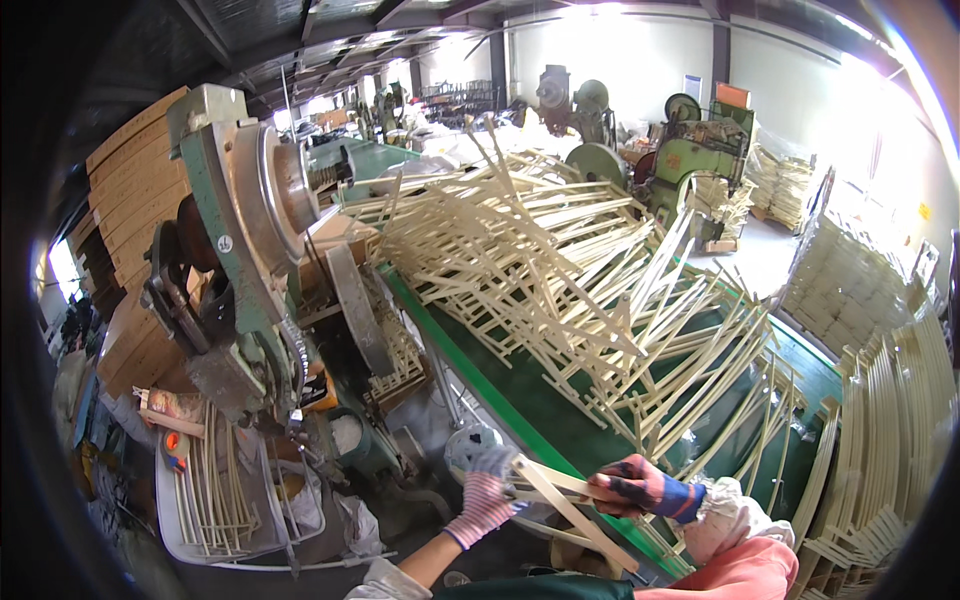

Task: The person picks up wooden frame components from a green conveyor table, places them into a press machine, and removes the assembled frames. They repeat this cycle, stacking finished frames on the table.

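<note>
My left hand, in a grey and pink striped glove, is closed at the joined end of a cream-coloured strip frame. Two slender bars of this frame spread apart from that end toward the lower right. My right hand, in a dark and orange glove with a blue cuff, grips the upper bar with its fingers wrapped round it. Both hands are low in front of me, beside the green edge of a long table. Beyond them lies a tangled heap of similar cream frames on that table.
On the left stands a green and grey press machine, with stacked cardboard boxes behind it. A white tub below holds more cream strips. At right, bundled cream strips stand in rows. Green machines are farther back.
</note>
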Motion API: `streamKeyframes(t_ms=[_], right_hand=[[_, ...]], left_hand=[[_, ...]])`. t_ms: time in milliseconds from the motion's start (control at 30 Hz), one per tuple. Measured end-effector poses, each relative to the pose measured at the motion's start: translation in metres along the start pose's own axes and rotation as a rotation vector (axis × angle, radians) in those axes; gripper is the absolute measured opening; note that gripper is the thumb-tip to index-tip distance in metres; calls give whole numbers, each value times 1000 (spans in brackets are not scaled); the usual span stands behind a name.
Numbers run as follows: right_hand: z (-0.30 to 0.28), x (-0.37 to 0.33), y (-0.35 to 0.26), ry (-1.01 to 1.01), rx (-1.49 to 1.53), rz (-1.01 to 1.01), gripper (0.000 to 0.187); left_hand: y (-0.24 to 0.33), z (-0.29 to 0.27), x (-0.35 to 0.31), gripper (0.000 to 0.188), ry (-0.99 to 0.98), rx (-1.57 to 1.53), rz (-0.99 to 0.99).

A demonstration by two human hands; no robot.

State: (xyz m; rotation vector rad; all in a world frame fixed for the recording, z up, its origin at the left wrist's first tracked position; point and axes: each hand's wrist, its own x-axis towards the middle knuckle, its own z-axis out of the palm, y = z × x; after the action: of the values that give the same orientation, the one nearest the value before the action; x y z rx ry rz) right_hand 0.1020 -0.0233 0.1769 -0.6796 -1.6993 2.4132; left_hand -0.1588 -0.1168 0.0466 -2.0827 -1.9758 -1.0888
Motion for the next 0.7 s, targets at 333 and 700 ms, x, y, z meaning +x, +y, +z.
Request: streamKeyframes(t_ms=[333, 700], right_hand=[[13, -85, -72, 454, -1831, -792, 57], [23, -99, 18, 854, -1293, -463, 67]], left_hand=[[115, 30, 93, 21, -451, -61, 470], [193, -28, 172, 17, -333, 300, 1106]])
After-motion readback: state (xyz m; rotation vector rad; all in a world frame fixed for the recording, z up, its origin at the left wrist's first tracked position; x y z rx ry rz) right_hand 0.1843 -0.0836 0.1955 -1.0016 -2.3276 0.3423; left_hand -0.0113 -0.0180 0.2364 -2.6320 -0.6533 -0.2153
